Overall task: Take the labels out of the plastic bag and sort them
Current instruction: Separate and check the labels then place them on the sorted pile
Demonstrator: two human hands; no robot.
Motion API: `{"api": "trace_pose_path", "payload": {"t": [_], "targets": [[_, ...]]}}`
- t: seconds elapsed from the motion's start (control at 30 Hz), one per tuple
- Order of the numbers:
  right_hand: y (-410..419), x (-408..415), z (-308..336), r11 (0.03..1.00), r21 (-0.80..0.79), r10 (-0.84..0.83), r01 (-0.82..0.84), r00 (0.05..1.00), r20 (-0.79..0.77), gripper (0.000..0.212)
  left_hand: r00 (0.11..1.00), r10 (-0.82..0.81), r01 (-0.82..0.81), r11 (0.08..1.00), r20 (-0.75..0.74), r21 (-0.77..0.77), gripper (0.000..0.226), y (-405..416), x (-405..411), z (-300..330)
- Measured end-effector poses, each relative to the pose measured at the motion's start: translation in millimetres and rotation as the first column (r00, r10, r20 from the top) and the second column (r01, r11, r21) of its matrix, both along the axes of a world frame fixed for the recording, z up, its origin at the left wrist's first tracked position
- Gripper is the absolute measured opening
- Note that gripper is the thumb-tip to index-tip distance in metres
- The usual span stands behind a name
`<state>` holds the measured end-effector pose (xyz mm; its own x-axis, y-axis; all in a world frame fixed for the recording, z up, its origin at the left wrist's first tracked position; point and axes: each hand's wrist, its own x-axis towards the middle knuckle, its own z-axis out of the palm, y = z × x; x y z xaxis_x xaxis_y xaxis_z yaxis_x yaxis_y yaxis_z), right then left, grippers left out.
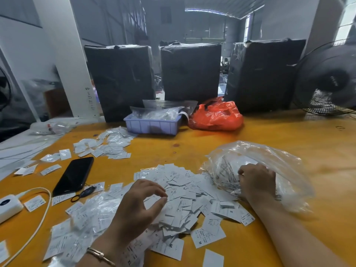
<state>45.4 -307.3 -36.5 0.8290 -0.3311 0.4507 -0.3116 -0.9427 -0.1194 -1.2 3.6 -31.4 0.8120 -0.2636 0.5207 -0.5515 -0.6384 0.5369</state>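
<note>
1. The work surface was a yellow table (279,132), seen from the head camera.
2. A loose pile of white labels (185,191) lay at the table's near centre, several printed with the size letters S or M.
3. The clear plastic bag (273,157) lay on its side just right of the pile, its mouth facing the pile, with printed labels visible inside.
4. The right hand (257,182) was at the bag's mouth, fingers curled and gripping the plastic together with the labels within.
5. The left hand (140,205) hovered over the near-left edge of the pile. Thumb and forefinger were curved toward each other with a gap between them; no label was seen in the grasp. A bracelet (100,254) sat on that wrist.
6. Further labels in small clear sleeves (81,224) were spread at the near left; another group (109,145) lay farther back on the left.
7. A black phone (74,175) lay face up left of the pile, with a white charger (8,207) and its cable (41,218) at the left edge.
8. At the rear stood a blue tray (152,127) holding clear bags, touching a red plastic bag (215,116) on its right.
9. Three black wrapped bales (190,72) stood behind these, and a fan (327,79) at the far right.
</note>
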Motion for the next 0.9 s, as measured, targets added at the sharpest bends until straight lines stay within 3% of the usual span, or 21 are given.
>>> {"api": "trace_pose_path", "payload": {"t": [0.13, 0.2, 0.3, 0.4, 0.53, 0.73, 0.9], "targets": [[-0.1, 2.8, -0.6, 0.999, -0.016, -0.048, 0.047, 0.995, -0.084, 0.020, 0.998, 0.016, -0.012, 0.998, -0.063, 0.059, 0.008, 1.2, 5.0, -4.3], [-0.3, 3.6, -1.6, 0.997, -0.066, -0.049, 0.043, 0.993, -0.104, 0.017, 0.993, 0.026, -0.011, 0.991, -0.117, 0.134, 0.026, 2.4, 7.3, -6.3], [-1.5, 2.1, -1.3, 1.000, -0.017, -0.014, 0.014, 0.999, -0.034, 0.017, 0.975, 0.032, 0.028, 0.964, -0.221, 0.264, 0.066, 4.0, 10.6, -9.7], [-2.7, 1.4, -1.9, 0.995, 0.084, 0.048, -0.057, 0.993, 0.112, 0.018, 0.964, 0.028, 0.050, 0.957, -0.263, 0.287, 0.078, 2.8, 11.2, -10.5], [-1.9, -1.6, 0.1, 0.963, 0.195, 0.122, -0.185, 0.947, 0.296, 0.019, 0.968, 0.019, 0.036, 0.977, -0.252, 0.210, 0.071, 2.1, 9.1, -9.9], [-4.6, -3.8, -0.9, 0.954, 0.226, 0.146, -0.195, 0.965, 0.219, 0.027, 0.973, 0.020, 0.026, 0.981, -0.230, 0.193, 0.053, 1.7, 7.1, -7.9], [0.1, -8.1, 3.6, 0.953, 0.195, 0.172, -0.232, 0.944, 0.283, 0.027, 0.976, -0.004, 0.048, 0.979, -0.217, 0.197, 0.045, 2.3, 7.4, -8.5]]}}
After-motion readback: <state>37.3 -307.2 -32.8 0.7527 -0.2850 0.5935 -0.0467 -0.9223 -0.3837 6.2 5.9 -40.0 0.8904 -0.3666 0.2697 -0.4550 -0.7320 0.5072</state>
